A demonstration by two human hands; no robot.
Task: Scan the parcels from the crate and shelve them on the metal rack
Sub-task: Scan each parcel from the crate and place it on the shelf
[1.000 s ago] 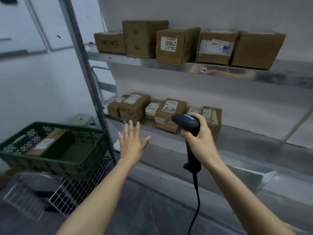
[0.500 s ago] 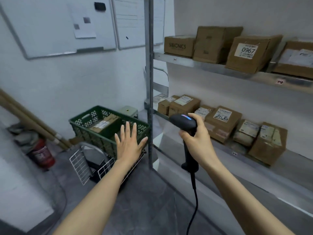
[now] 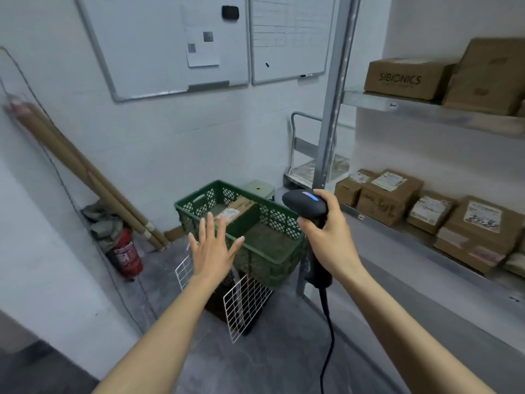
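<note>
Lying in the far left part of the green crate (image 3: 271, 260), one parcel (image 3: 237, 209) with a white label shows above the rim. It is the only one I can make out in there. The crate sits on a white wire basket (image 3: 247, 302) on the floor, just left of the upright of the metal rack (image 3: 335, 109).

Over the last second my view has swung left, off the rack shelves and onto the crate, which now fills the middle of the frame instead of its left edge. My left hand (image 3: 213, 248) has kept its pose through the turn: released, fingers straight and spread, grasping nothing, hovering over the crate's near left corner, short of the parcel. My right hand (image 3: 329, 237) stays wrapped round the handle of the black scanner (image 3: 305, 204), whose head is lit blue, with its cable (image 3: 328, 336) hanging down.

I read this as the next pickup starting. The hands must bring the parcel and scanner together, with the label up for the scan.

On the right, the lower shelf holds a row of labelled boxes (image 3: 389, 194), and the upper shelf holds the SIBIONICS box (image 3: 403, 79). Farther left, a red fire extinguisher (image 3: 126, 254) and cardboard tubes (image 3: 71, 166) stand against the wall below a whiteboard (image 3: 159, 38).
</note>
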